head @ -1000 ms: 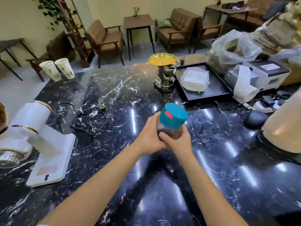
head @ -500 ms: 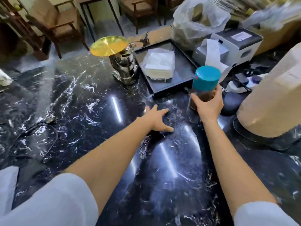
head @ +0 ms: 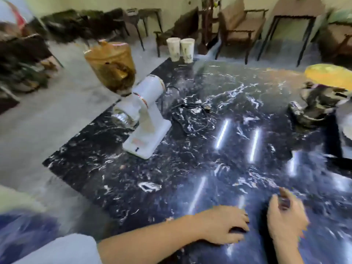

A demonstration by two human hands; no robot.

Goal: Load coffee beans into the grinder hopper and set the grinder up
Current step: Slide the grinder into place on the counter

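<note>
The white coffee grinder [head: 146, 119] stands near the left edge of the black marble counter [head: 219, 168], its amber hopper [head: 112, 67] holding brown beans. My left hand [head: 222, 224] rests palm-down on the counter at the bottom, fingers spread, holding nothing. Just to its right my right hand [head: 285, 220] hovers low over the counter, fingers apart and empty. Both hands are well short of the grinder. The teal-lidded bean jar is out of view. The frame is motion-blurred.
The grinder's black power cord [head: 190, 117] lies coiled right of the grinder. Two paper cups [head: 181, 49] stand at the counter's far edge. A brass-topped chrome device [head: 322, 100] sits at the far right. Chairs and tables fill the room behind.
My right hand has let go of the teal-lidded jar and pulled back beside the left hand. The view has swung left, bringing the grinder into sight and losing the jar and tray.
</note>
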